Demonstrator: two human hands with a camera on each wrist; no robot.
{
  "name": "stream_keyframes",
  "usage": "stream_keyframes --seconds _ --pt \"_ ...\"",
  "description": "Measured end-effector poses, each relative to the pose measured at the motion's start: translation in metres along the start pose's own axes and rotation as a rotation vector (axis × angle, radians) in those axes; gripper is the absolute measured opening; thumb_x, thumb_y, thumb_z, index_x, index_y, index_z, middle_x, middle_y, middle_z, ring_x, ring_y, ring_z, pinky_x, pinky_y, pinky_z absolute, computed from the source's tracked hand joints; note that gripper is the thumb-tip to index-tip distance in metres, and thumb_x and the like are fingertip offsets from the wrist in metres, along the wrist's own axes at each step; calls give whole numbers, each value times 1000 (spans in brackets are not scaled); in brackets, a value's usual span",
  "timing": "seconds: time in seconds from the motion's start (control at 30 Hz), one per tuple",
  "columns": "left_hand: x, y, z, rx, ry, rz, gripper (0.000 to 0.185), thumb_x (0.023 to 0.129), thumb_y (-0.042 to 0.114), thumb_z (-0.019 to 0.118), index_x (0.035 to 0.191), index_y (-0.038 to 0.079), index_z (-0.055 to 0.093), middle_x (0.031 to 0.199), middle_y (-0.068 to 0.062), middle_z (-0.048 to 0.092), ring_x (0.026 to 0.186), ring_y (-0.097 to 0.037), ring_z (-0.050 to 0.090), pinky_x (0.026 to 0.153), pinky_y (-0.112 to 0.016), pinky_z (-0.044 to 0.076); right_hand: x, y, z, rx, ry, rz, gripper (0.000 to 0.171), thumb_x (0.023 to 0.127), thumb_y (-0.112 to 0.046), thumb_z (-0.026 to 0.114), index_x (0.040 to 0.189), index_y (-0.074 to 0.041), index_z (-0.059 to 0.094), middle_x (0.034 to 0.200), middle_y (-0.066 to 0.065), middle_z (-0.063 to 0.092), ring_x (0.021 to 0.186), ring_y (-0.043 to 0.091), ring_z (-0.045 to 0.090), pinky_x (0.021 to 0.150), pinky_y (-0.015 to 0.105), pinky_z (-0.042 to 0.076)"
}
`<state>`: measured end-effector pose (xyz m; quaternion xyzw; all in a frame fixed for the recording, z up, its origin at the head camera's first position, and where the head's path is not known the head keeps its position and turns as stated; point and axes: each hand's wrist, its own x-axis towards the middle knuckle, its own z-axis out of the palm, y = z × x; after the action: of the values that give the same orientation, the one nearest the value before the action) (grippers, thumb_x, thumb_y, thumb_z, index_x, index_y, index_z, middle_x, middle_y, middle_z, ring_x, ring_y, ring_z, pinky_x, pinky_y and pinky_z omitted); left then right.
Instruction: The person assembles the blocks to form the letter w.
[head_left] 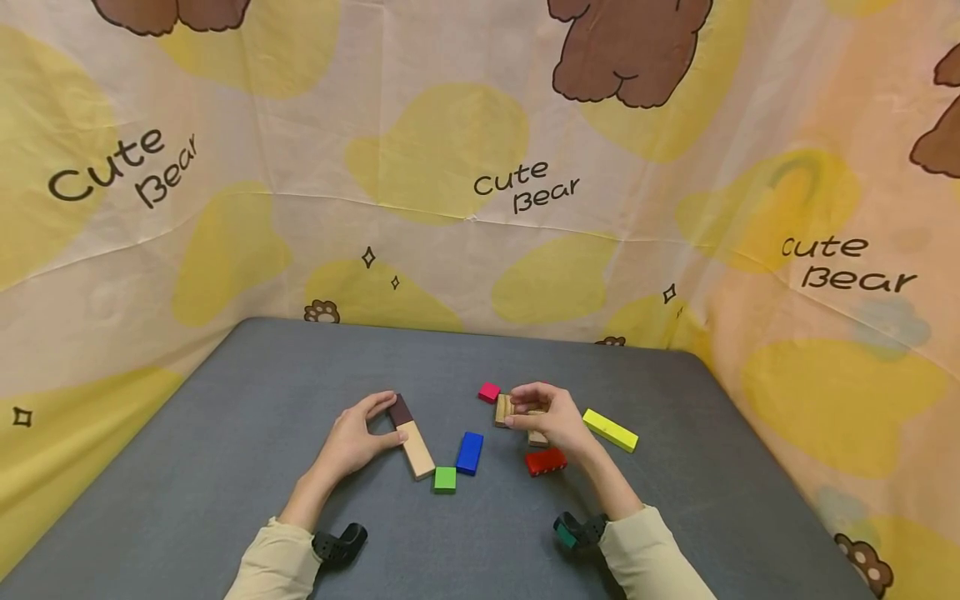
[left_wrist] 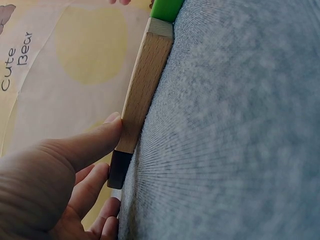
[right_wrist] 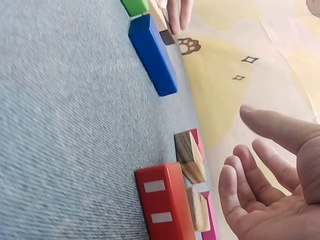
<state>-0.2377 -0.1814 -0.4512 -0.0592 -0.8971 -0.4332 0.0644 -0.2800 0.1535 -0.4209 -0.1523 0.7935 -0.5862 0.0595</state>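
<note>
My left hand [head_left: 355,435] is at a dark brown block [head_left: 401,409] that lies end to end with a longer pale wooden block [head_left: 417,452]. In the left wrist view the thumb touches the wooden block [left_wrist: 142,85] near the joint, and a fingertip is right at the dark block [left_wrist: 119,167]. A green block [head_left: 445,480] meets the wooden block's near end. My right hand [head_left: 556,423] hovers over two small wooden blocks, one of them striped [right_wrist: 189,156], with its fingers spread and nothing between them. Just nearer lies a red block [head_left: 546,462] with white patches.
A blue block [head_left: 469,453] lies between the hands, beside the green one. Beyond the striped block is a pink block [head_left: 489,392]; to the right, a long yellow block [head_left: 611,431]. A printed cloth [head_left: 465,275] hangs behind the grey table [head_left: 225,433].
</note>
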Motion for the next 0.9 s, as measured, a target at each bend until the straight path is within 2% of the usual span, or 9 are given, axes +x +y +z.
stream_keyframes --seconds 0.27,0.57,0.9 --pt "0 1 1 12 4 -12 72 84 27 81 145 6 48 138 -9 57 138 -43 30 108 -62 20 15 5 -4 -44 26 8 48 76 -1 84 120 3 65 116 18 64 110 37 58 92 43 50" --pt "0 0 3 3 0 -22 74 83 28 81 146 7 48 138 -7 57 138 -42 30 108 -62 19 29 12 -5 -67 -4 17 51 75 5 82 122 6 63 118 19 64 110 34 59 90 41 52" --pt "1 -1 3 -1 -4 -27 74 84 27 81 146 7 47 139 -8 56 138 -42 30 108 -62 19 32 16 -2 -67 -2 43 53 74 6 83 123 4 63 121 17 64 113 32 58 96 47 47"
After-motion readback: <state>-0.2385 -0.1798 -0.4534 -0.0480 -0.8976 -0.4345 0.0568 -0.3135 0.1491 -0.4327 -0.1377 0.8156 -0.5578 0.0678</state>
